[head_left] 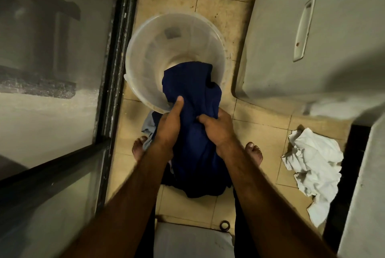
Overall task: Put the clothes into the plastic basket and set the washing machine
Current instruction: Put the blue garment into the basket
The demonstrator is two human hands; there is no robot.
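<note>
Below both forearms, the lower part of the dark blue garment (193, 95) is hidden, and its folds are too dark to tell what kind of clothing it is. The left hand (168, 124) grasps the garment from the left side with the thumb laid straight along the fabric; its fingers are out of sight behind the cloth. The right hand (218, 130) clenches a bunch of the same garment from the right, fingers curled into the fabric. A light blue cloth (148, 127) shows only as an edge beneath the left wrist. The washing machine (312, 49) is cut off by the right edge; only a pale panel with a recessed handle is visible.

The plastic basket (145, 49) stands upright on the tiled floor (260, 139), beside a glass door (52, 70) on the left. The upper end of the garment lies over the near rim and inside the basket; the remainder hangs outside, between the bare feet. A crumpled white cloth (312, 159) lies on the floor to the right, apart from the basket.
</note>
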